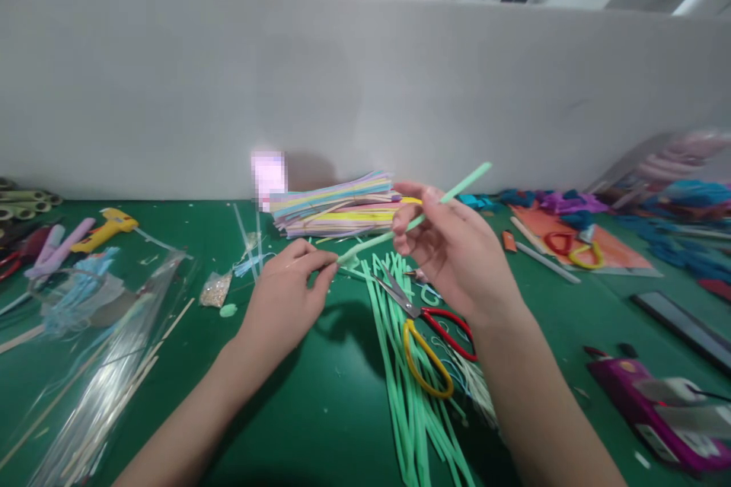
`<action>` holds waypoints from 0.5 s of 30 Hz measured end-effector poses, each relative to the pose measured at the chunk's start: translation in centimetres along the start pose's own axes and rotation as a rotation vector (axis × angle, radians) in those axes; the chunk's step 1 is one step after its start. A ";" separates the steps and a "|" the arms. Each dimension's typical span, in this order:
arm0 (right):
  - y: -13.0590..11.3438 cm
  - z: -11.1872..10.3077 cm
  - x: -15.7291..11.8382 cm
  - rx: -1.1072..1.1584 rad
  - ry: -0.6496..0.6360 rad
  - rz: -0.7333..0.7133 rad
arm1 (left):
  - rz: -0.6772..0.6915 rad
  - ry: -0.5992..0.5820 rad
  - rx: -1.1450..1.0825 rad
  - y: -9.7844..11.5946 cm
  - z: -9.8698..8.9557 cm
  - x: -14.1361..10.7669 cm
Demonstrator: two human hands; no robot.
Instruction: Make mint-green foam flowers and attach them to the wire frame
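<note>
A pale green strip [374,242] stretches between my two hands, rising to the right. My left hand [294,281] pinches its lower left end between thumb and fingertips. Farther along, my right hand [445,243] has the strip between thumb and fingers, and its free end sticks out past the hand. Beneath my hands, a bundle of green strips [400,396] lies on the green table [308,426]. Scissors with red and yellow handles [428,373] rest on this bundle, blades apart. Behind lies a stack of pastel strips [336,205].
At left are a yellow glue gun [111,228], a small bag of beads [215,290] and clear plastic sleeves [108,373]. On the right are a purple power strip [645,411], a second pair of scissors [585,255] and orange sheets [534,221]. A grey partition [354,84] stands behind.
</note>
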State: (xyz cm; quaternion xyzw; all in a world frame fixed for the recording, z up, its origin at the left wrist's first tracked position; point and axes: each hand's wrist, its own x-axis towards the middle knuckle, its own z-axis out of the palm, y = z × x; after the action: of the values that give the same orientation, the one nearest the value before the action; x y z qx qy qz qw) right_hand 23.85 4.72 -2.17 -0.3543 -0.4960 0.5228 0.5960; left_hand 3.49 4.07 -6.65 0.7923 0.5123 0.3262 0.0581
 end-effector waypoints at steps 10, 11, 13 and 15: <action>1.1 1.4 -0.5 0.040 0.034 0.023 | 0.065 0.174 0.019 0.1 -0.7 0.3; 1.5 1.5 -0.4 0.037 0.028 0.033 | 0.070 0.210 0.021 0.3 -0.9 0.2; 2.5 1.4 -0.2 -0.010 -0.014 0.106 | 0.106 0.301 0.057 0.4 -1.4 0.2; 3.5 1.1 0.1 -0.154 -0.149 0.225 | 0.229 0.404 0.153 0.2 -1.9 0.0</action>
State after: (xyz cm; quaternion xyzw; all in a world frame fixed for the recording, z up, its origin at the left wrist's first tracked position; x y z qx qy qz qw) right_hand 21.85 5.39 -5.15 -0.4124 -0.5347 0.5714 0.4664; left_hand 2.58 3.54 -5.04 0.7660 0.4436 0.4428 -0.1429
